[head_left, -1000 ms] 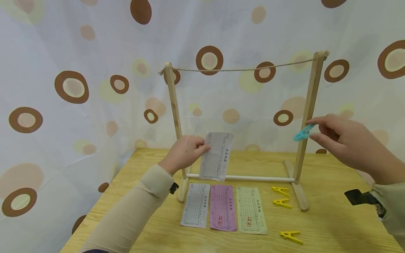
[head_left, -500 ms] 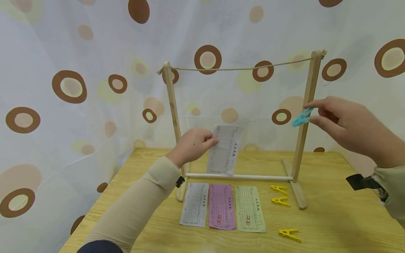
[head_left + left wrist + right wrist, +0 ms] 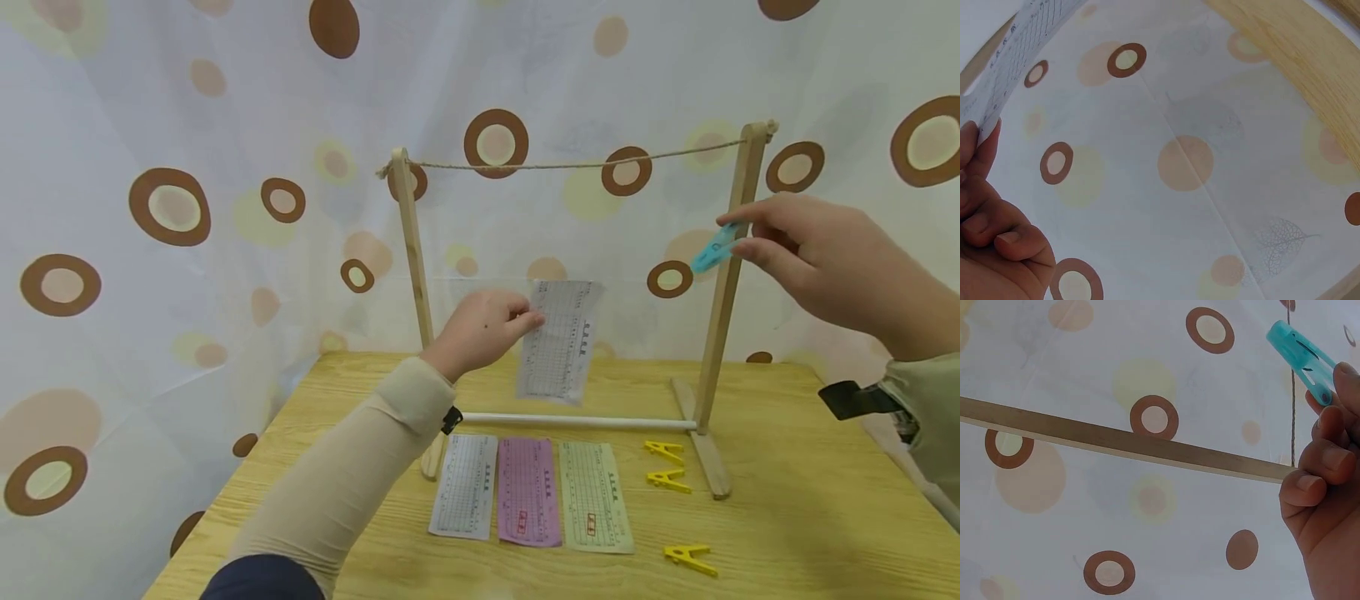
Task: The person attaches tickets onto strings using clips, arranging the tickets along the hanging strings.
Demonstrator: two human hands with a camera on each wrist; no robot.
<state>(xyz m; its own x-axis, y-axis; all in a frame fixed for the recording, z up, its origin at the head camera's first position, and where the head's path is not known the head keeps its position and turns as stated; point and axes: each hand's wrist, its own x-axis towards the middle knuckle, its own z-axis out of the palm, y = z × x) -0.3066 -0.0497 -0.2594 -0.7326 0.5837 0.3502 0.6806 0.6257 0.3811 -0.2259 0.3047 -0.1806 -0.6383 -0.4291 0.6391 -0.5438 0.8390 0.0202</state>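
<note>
Hanging nearly upright below the string [image 3: 570, 166], its top leaning slightly right, the paper slip [image 3: 558, 350] was pinched at its left edge by the left hand [image 3: 489, 327]; the right hand [image 3: 828, 267], higher, pinched a blue clip [image 3: 713, 251] pointing down-left.

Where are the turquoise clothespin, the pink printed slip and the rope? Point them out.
Turquoise clothespin [image 3: 1297, 355], right wrist view: middle of its body.
Pink printed slip [image 3: 529, 492], head view: middle of the sheet.
Rope [image 3: 555, 167], head view: about midway along its length.

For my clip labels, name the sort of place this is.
Probably an indoor tabletop set-up: a circle-patterned sheet hangs behind a wood-grain table bearing a rope-strung wooden rack.
</note>
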